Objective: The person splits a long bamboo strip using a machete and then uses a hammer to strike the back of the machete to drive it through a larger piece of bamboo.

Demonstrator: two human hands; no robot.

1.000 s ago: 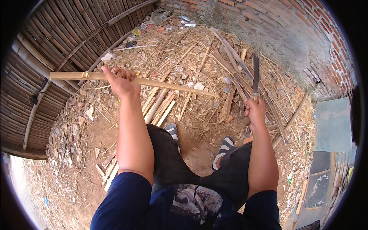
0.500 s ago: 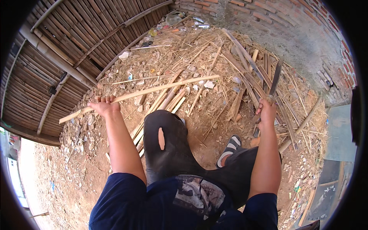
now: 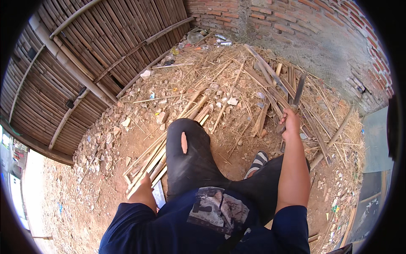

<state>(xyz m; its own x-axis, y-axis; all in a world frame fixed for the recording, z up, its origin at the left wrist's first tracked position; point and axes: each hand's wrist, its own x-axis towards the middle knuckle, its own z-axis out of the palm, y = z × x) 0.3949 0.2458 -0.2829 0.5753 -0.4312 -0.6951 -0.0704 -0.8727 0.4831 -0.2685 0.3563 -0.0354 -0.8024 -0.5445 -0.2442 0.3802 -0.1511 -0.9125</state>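
A single head-worn fisheye view looks steeply down over the person's own torso and knees to the dirt ground close below. It faces a brick wall at twelve to two o'clock, with a bamboo fence curving from nine to eleven o'clock. Forearms enter from six o'clock. Straight lines bow toward the dark circular rim. No second view shares the scene.

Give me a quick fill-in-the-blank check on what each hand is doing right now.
1. The right hand grips a long ____ with its blade pointing up and away.
2. The left hand is down by the ____ strips lying beside the left knee.
3. The wall behind the pile of scraps is made of ____.
4. The dark trousers have a ____ at the knee.

Missing words: knife; bamboo; brick; tear
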